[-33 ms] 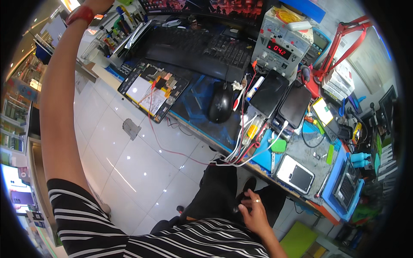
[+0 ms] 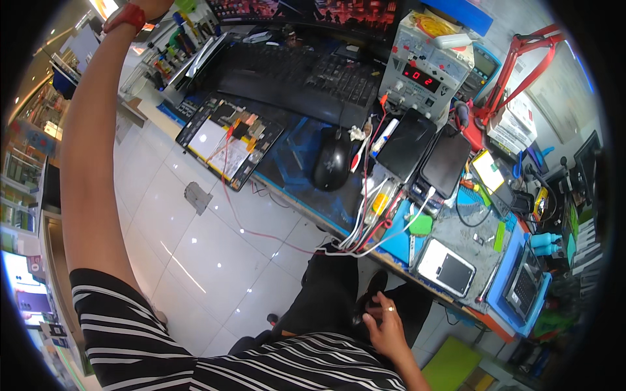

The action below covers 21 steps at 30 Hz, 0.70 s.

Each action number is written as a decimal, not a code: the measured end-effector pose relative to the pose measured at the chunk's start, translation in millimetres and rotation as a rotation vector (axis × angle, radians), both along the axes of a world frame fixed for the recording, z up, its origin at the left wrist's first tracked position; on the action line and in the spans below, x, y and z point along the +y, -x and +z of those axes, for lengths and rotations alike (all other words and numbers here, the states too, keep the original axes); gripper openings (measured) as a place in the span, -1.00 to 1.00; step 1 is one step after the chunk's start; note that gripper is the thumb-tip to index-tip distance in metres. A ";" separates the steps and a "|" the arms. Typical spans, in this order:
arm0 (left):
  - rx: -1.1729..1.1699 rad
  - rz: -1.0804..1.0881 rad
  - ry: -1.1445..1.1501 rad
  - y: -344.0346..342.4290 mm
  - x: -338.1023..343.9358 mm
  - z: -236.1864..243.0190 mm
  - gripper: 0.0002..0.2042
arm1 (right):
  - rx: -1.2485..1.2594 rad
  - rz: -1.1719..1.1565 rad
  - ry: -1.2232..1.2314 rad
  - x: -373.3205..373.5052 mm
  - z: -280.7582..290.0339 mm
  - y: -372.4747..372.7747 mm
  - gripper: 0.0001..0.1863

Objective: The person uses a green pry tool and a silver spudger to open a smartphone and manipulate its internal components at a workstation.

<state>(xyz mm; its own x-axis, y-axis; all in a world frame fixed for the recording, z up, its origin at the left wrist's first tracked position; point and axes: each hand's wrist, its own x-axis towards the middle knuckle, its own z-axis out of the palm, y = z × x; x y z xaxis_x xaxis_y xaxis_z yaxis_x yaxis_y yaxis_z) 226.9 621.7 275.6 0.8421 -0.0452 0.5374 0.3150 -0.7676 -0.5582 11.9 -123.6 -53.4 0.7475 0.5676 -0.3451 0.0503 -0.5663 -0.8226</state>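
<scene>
My left arm stretches far up the left side. My left hand (image 2: 154, 8), with a red wristband (image 2: 124, 18), is cut off by the top edge, so its fingers are hidden; pens and small tools (image 2: 186, 39) are nearest to it. My right hand (image 2: 386, 328) hangs over my dark trousers, a ring on one finger. Its fingers are loosely bent, apart from the thumb, with nothing visible in them. An opened tablet (image 2: 225, 140) with exposed battery and circuit board lies at the bench's left edge. Thin red wires (image 2: 244, 230) run from it toward the power supply (image 2: 427, 65).
On the bench are a keyboard (image 2: 293, 75), a black mouse (image 2: 332, 163), two dark phones (image 2: 407, 144) and a white-edged phone (image 2: 447, 267). White cables (image 2: 355, 244) droop over the front edge. A red jointed lamp arm (image 2: 512, 75) rises at the right.
The power supply's red readout has changed. The view has shifted very slightly; both hands keep nearly the same pose.
</scene>
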 end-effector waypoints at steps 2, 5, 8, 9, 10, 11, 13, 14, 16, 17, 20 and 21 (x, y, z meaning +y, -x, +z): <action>-0.040 0.156 0.303 -31.7 10.2 1.9 -0.53 | 0.042 -0.107 0.094 -15.5 -11.5 5.3 -0.28; 0.163 0.431 0.229 -58.4 39.8 -2.3 -0.51 | 0.080 -0.206 0.164 -46.2 -33.2 15.8 -0.27; 0.214 0.429 0.228 -65.7 52.9 -16.8 -0.50 | 0.122 -0.254 0.235 -66.2 -42.8 18.1 -0.25; 0.211 0.432 0.227 -67.7 56.6 -15.8 -0.50 | 0.118 -0.262 0.248 -68.3 -44.1 15.4 -0.24; 0.223 0.427 0.265 -69.2 60.7 -18.3 -0.48 | 0.117 -0.259 0.250 -69.7 -46.2 12.8 -0.24; 0.235 0.421 0.305 -70.5 64.6 -20.7 -0.47 | 0.108 -0.251 0.269 -70.9 -48.5 10.3 -0.24; 0.232 0.420 0.321 -65.2 82.7 -17.0 -0.46 | 0.100 -0.227 0.285 -72.1 -55.0 4.8 -0.23; 0.230 0.407 0.333 -65.0 90.7 -13.3 -0.45 | 0.097 -0.218 0.273 -71.3 -59.7 2.9 -0.22; 0.264 0.433 0.319 -67.1 102.1 -6.6 -0.45 | 0.098 -0.204 0.262 -69.8 -65.6 -1.9 -0.21; 0.296 0.451 0.308 -67.4 105.7 -6.3 -0.44 | 0.067 -0.158 0.281 -69.8 -67.4 -4.1 -0.21; 0.229 0.381 0.390 -67.5 114.0 -4.2 -0.47 | 0.054 -0.097 0.318 -70.4 -73.1 -9.7 -0.20; 0.259 0.331 0.406 -66.9 115.5 -6.6 -0.50 | 0.072 -0.085 0.340 -69.7 -75.0 -10.4 -0.20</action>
<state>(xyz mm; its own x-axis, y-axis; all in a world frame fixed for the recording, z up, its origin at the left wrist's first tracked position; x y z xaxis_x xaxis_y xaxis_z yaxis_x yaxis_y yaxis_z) 293.8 737.2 269.0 0.8828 0.4091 0.2310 0.4667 -0.8203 -0.3307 22.3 -193.3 -128.4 0.7538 0.3482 -0.5572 -0.0604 -0.8077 -0.5865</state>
